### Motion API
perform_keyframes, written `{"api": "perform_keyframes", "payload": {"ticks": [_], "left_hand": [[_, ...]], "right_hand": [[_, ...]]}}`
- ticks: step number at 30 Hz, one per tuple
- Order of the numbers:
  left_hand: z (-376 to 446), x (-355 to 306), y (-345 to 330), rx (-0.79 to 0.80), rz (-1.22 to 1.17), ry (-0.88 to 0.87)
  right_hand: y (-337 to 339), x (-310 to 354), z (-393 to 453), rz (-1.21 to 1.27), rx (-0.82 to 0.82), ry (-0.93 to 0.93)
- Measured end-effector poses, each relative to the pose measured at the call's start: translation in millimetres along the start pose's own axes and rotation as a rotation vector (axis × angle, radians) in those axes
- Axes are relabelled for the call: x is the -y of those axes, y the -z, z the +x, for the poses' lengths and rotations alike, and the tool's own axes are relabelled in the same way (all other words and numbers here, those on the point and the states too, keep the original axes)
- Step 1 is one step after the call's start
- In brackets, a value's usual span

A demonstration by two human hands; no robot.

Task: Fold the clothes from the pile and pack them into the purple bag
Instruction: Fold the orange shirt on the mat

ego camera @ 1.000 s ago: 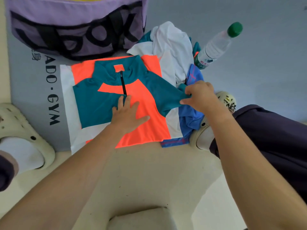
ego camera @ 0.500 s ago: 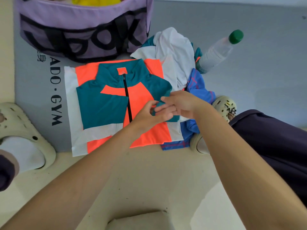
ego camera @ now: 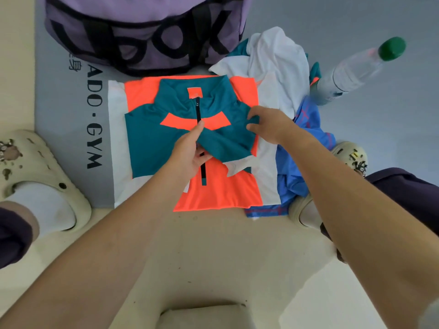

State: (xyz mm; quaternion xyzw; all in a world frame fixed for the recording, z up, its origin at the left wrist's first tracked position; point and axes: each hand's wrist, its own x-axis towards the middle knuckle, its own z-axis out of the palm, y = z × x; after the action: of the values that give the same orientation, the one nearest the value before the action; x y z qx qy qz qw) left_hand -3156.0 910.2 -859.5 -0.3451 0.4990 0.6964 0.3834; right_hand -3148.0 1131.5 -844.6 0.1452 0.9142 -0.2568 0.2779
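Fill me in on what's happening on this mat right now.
A person is folding a teal, orange and white zip jacket laid flat on a grey gym mat. The right hand pinches the teal sleeve folded across the chest, while the left hand holds it down near the zipper. More unfolded clothes, white and blue, lie heaped to the right. The purple bag sits just beyond the jacket, and a green-capped water bottle lies nearby.

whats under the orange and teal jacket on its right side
A blue garment sticks out from under the jacket at its right edge, and a white garment lies beyond the top right corner. How far either reaches underneath is covered.
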Motion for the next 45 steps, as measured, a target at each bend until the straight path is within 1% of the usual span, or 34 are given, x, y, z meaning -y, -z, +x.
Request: {"api": "perform_keyframes", "payload": {"ticks": [1,4,6,7,9,11,12,13,14,15,17,18,20,21,22,23,24,25,26,28,29,30,32,35,36,38,41,42,43,45], "left_hand": [[1.1,1.4,1.3,-0.007,0.034,0.001],[-0.6,10.3,2.0,-0.055,0.311,-0.004],[-1.5,14.1,-0.5,-0.048,0.45,-0.037],[-1.1,13.9,-2.5,-0.034,0.482,-0.066],[0.1,10.9,-6.9,-0.026,0.422,-0.123],[1.1,8.9,-8.7,-0.063,0.285,-0.143],[3.3,9.7,-6.6,-0.092,0.269,-0.146],[4.9,11.2,-4.1,-0.111,0.303,-0.148],[6.9,13.4,-0.7,-0.106,0.35,-0.144],[7.2,15.9,1.8,-0.078,0.402,-0.135],[4.1,20.2,4.0,-0.015,0.493,-0.129],[2.7,21.5,4.9,-0.01,0.526,-0.15],[0.2,22.3,7.5,-0.034,0.572,-0.203],[-1.3,21.9,9.9,-0.035,0.597,-0.214],[-2.5,21.6,13.5,-0.026,0.628,-0.219],[-3.6,21.5,17.2,-0.015,0.663,-0.23],[-4.8,21.7,21.1,-0.006,0.698,-0.249],[-6.2,21.7,24.5,-0.002,0.733,-0.271],[-7.4,21.3,27.3,0.0,0.763,-0.29],[-9.0,21.2,31.7,0.012,0.805,-0.309],[-9.7,21.3,33.5,0.022,0.813,-0.312],[-10.3,21.9,35.3,0.03,0.809,-0.317],[-10.8,24.1,38.2,0.035,0.81,-0.328],[-8.8,26.0,43.6,0.041,0.888,-0.345],[-6.8,26.0,46.0,0.039,0.934,-0.355],[-2.3,25.8,49.5,0.022,1.013,-0.37],[0.9,25.9,50.7,-0.015,1.064,-0.4],[0.3,25.0,50.6,-0.059,1.085,-0.443],[0.3,22.6,50.6,-0.13,1.108,-0.512],[2.3,12.9,52.9,-0.295,1.15,-0.677]], "right_hand": [[-0.9,0.7,5.3,-0.038,-0.008,-0.003],[0.4,3.9,14.6,-0.09,-0.053,-0.012],[3.7,4.0,16.9,-0.087,-0.064,-0.033],[5.3,3.3,16.4,-0.083,-0.072,-0.045],[6.3,1.5,10.4,-0.046,-0.136,-0.054],[0.6,-0.1,-4.0,0.064,-0.271,-0.062],[-5.4,-0.2,-13.9,0.132,-0.331,-0.078],[-12.8,-0.2,-24.3,0.202,-0.355,-0.104],[-21.2,0.3,-35.2,0.272,-0.334,-0.137],[-30.1,0.2,-44.9,0.325,-0.277,-0.169],[-45.5,-0.1,-64.1,0.35,-0.143,-0.206],[-50.9,-1.0,-72.5,0.346,-0.07,-0.204],[-56.4,-2.7,-86.8,0.306,0.123,-0.194],[-56.5,-4.1,-91.8,0.245,0.226,-0.199],[-55.0,-5.5,-95.2,0.171,0.303,-0.207],[-52.4,-6.9,-96.2,0.117,0.33,-0.215],[-48.9,-7.1,-94.9,0.097,0.296,-0.225],[-44.8,-6.6,-91.9,0.109,0.206,-0.233],[-40.6,-5.9,-87.4,0.134,0.08,-0.226],[-31.0,-1.4,-74.0,0.169,-0.182,-0.144],[-26.0,1.0,-65.6,0.173,-0.269,-0.092],[-21.4,3.5,-56.7,0.176,-0.313,-0.052],[-14.1,6.3,-38.1,0.176,-0.297,-0.02],[-9.6,4.6,-15.3,0.031,-0.193,-0.086],[-9.4,4.3,-10.1,-0.013,-0.185,-0.113],[-10.0,3.9,-5.2,-0.048,-0.262,-0.146],[-15.6,6.1,-13.5,-0.021,-0.491,-0.184],[-20.7,7.4,-19.3,0.009,-0.529,-0.196],[-28.2,8.9,-25.5,0.051,-0.522,-0.204],[-47.0,12.3,-40.3,0.107,-0.388,-0.243]]}}
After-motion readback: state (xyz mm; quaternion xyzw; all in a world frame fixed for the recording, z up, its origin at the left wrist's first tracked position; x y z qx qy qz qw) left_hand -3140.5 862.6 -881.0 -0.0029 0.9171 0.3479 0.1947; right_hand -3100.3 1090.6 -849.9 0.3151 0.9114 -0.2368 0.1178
